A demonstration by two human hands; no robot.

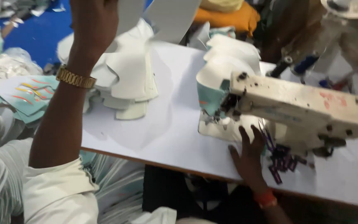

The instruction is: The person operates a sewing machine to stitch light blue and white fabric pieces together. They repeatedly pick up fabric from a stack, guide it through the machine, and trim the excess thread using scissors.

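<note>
The head view looks down on one white table with one worn cream sewing machine standing on its right half. The left hand is raised high over the table's far left, wrist bent, a gold watch on the forearm; its fingers run off the top edge, and they seem closed on one white cut piece that hangs beside them, though the grasp itself lies out of sight, so how firmly it holds I cannot tell. Just below that hand sits one loose pile of white cut pieces, too overlapped to count, resting on the table's far left part. The right hand lies flat at the near edge of the table, fingers spread and open, holding nothing, its fingertips touching the base of the sewing machine; a red band circles its wrist. Just right of it is a small heap of dark purple tags, blurred beyond counting. A second stack of white and teal pieces stands behind the machine's head. Off the table to the left lie teal pieces with orange stripes
</note>
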